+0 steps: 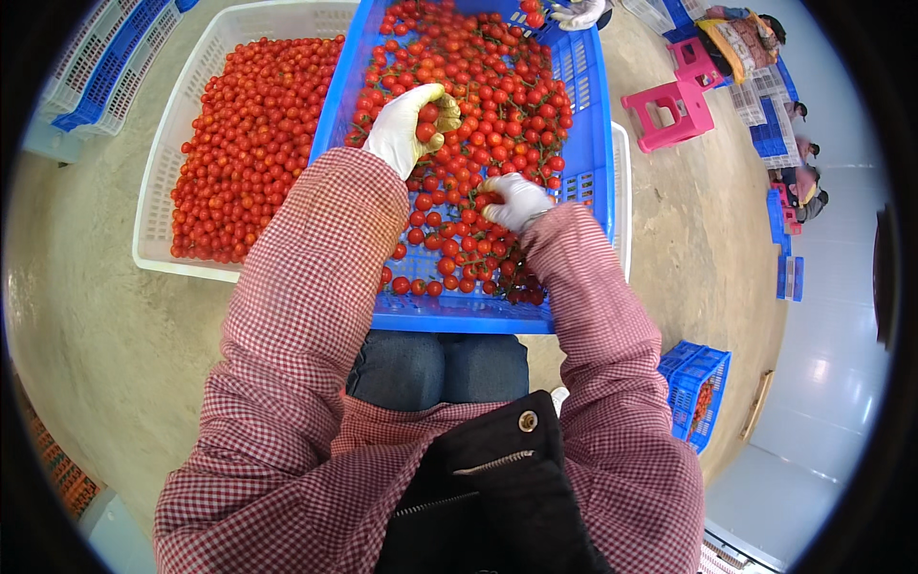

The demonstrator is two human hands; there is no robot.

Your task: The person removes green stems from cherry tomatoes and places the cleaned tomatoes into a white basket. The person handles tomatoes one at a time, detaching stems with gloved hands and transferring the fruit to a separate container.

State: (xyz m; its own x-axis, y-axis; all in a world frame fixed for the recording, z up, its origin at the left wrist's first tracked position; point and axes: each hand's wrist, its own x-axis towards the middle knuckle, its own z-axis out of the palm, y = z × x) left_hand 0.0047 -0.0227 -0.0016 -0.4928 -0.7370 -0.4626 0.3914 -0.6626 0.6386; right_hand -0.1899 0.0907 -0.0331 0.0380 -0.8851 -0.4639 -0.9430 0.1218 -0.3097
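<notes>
A blue perforated crate [589,115] holds red cherry tomatoes [492,86], many on green stems, across my lap. My gloved left hand [406,129] is raised over its left side with fingers curled round a red tomato. My gloved right hand [512,201] is lower, at the right, fingers closed on tomatoes among the pile. To the left, a white crate [153,196] is heaped with loose tomatoes [249,143]. Another person's gloved hand [579,14] is at the blue crate's far right corner.
Stacked crates [105,57] stand at upper left, pink stools [669,115] at right. Several people [798,191] work along the right wall among crates. A blue crate with tomatoes [684,383] sits on the concrete floor [688,220] at lower right.
</notes>
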